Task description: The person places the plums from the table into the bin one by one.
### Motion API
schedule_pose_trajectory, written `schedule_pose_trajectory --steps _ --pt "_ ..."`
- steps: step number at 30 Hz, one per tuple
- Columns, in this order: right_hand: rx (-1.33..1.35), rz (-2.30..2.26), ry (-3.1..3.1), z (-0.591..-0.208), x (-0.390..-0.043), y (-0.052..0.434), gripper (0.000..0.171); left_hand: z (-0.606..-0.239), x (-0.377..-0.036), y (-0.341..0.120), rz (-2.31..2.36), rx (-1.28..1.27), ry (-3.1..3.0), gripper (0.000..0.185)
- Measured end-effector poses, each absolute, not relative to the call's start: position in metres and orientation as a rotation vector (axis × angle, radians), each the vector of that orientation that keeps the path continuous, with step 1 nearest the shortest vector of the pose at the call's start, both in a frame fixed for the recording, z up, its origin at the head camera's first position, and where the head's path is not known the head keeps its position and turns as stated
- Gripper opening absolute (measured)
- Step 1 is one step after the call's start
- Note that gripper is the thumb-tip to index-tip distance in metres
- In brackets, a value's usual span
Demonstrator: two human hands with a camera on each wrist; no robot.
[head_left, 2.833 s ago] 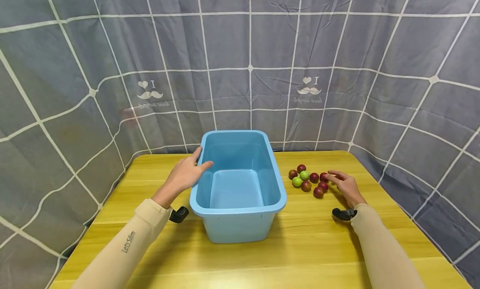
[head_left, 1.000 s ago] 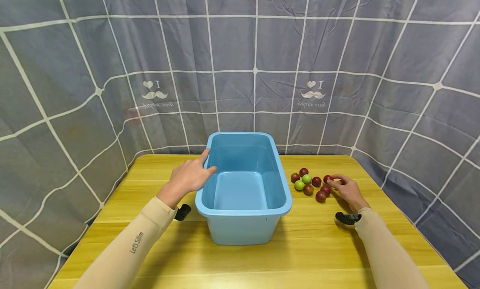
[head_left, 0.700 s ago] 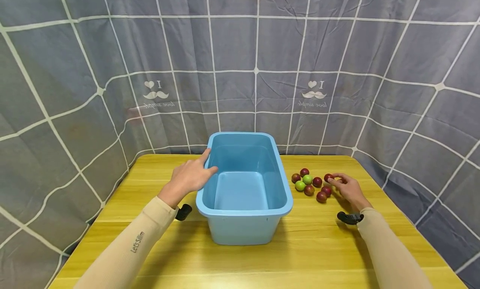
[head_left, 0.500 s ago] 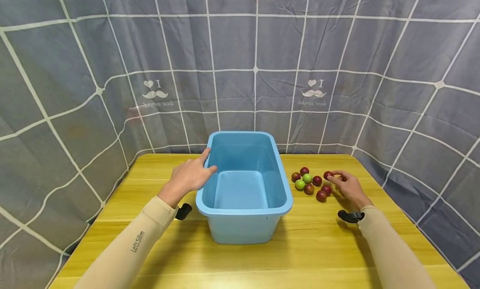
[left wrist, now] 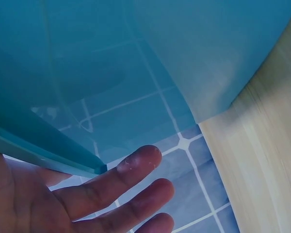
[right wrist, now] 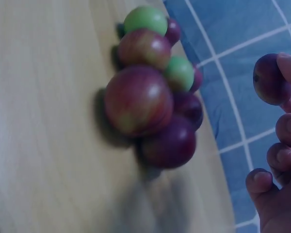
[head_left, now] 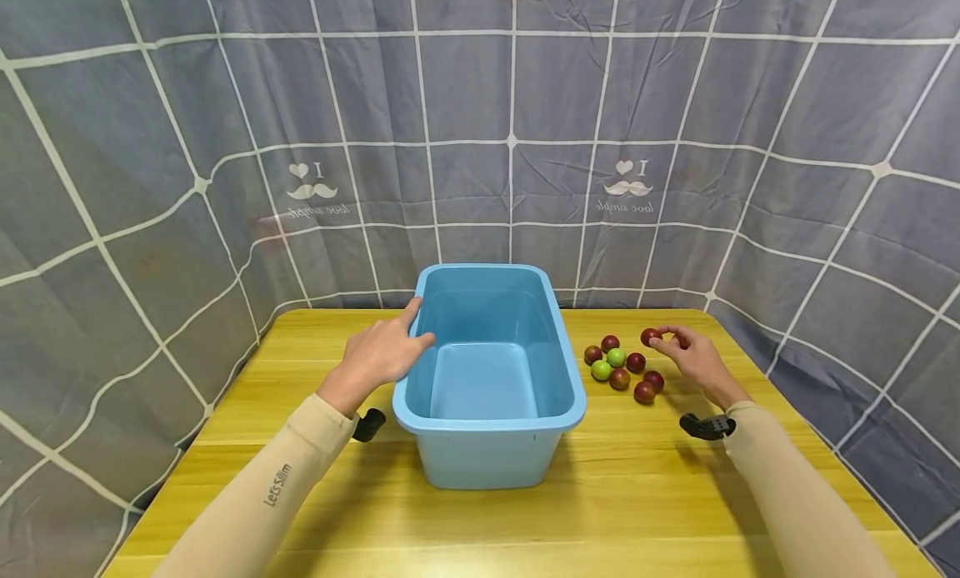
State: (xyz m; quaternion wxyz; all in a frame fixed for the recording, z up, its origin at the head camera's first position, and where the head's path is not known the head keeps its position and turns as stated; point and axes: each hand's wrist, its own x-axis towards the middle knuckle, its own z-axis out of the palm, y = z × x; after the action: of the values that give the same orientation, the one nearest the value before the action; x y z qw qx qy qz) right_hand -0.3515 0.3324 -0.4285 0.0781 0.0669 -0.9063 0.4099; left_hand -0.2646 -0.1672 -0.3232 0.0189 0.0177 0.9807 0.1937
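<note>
A dark red plum (head_left: 650, 336) is pinched in the right hand (head_left: 693, 361), lifted just above the cluster of plums (head_left: 621, 368) right of centre. The blue tub (head_left: 491, 370) is steadied by the spread left hand (head_left: 375, 357) on its rim. Carrying the plum leftward over the rim seems called for.

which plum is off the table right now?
The dark red plum pinched in the right hand; the other plums lie clustered on the table.
</note>
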Motion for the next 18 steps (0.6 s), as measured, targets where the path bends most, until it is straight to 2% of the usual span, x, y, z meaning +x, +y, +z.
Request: schedule_pose_trajectory --steps 18 --pt "0.477 1.274 -2.681 -0.373 -0.359 0.296 0.048 -0.325 -0.264 -0.169 0.606 0.061 3.058 0.078"
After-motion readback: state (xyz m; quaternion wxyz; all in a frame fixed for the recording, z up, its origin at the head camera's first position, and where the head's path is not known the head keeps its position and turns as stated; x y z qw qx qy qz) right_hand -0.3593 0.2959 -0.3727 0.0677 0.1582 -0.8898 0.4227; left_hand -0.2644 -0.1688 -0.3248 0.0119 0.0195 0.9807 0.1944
